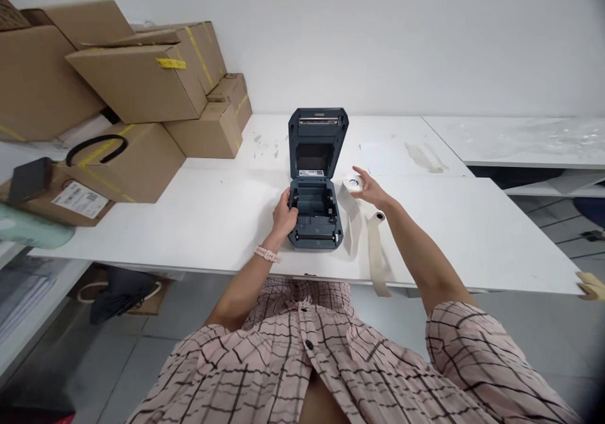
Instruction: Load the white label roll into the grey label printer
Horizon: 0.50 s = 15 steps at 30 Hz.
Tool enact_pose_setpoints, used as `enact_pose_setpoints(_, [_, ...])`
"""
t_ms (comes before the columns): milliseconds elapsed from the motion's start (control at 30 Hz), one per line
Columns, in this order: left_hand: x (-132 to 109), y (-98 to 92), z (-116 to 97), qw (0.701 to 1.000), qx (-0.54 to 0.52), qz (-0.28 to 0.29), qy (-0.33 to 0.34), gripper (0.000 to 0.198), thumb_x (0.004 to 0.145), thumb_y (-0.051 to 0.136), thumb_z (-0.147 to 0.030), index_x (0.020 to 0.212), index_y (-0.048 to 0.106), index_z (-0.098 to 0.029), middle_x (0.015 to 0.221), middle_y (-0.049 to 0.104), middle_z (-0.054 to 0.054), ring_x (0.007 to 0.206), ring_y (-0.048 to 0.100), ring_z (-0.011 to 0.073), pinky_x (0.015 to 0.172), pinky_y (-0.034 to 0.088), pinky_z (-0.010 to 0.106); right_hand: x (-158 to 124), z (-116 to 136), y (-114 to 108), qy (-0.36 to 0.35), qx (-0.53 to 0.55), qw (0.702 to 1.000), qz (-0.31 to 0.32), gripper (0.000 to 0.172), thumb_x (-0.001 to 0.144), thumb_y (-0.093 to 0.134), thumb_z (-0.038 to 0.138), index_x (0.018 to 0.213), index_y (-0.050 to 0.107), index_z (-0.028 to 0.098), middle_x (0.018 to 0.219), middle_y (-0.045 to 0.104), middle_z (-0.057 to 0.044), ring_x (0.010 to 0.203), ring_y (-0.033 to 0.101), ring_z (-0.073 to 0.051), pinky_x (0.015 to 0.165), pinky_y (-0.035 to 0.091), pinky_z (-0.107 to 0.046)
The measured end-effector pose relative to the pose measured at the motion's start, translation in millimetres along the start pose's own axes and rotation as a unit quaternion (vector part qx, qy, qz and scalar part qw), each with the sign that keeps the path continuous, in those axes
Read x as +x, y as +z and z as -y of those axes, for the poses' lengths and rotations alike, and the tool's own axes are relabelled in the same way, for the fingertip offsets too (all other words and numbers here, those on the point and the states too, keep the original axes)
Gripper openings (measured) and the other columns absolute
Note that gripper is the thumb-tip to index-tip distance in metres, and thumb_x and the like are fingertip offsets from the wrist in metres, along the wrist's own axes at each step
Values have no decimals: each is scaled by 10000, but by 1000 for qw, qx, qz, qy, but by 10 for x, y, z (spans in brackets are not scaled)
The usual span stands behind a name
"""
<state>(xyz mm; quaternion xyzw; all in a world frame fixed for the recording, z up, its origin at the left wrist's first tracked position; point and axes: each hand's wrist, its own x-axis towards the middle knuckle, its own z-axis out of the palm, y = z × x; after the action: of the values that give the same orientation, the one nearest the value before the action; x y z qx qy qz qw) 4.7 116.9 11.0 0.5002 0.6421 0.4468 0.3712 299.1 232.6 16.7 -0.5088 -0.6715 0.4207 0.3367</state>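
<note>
A dark grey label printer [317, 230] sits on the white table with its lid [317, 140] raised. Its roll bay is open to view, and I see no roll in it. My left hand [284, 216] grips the printer's left side, thumb over the inner edge. Just right of the printer, my right hand [371, 189] has thumb and fingers around a white label roll [353, 184]. From this roll a loose strip [351, 222] trails toward me over the table. Nearby lies a thin roll [379, 217] with a dark core, its beige strip [377, 260] hanging past the front edge.
Cardboard boxes [137, 84] are piled at the left, with a black curved band [97, 140] on one. A green rolled item [33, 225] lies at the far left. Crumpled brown tape [590, 285] sticks to the table's right corner. Behind the table stands a white wall [378, 40].
</note>
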Motion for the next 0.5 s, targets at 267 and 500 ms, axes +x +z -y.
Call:
enact_pose_setpoints(267, [-11, -7, 12, 1000, -27, 4, -3, 795, 765, 567, -80, 1526, 484, -298, 1530, 602, 57, 1430, 553, 297, 1193, 454, 500, -763, -469, -447, 15, 170, 983, -74, 786, 758, 786, 443, 1492, 526, 335, 1537, 591, -125, 1438, 555, -332, 1239, 405, -565])
enact_pose_setpoints(500, [13, 9, 50, 999, -38, -5, 3, 782, 759, 578, -68, 1507, 514, -288, 1521, 610, 60, 1453, 528, 300, 1241, 397, 509, -1223, -502, -208, 70, 80, 994, 5, 613, 715, 843, 475, 1283, 683, 309, 1439, 672, -104, 1176, 695, -307, 943, 604, -480])
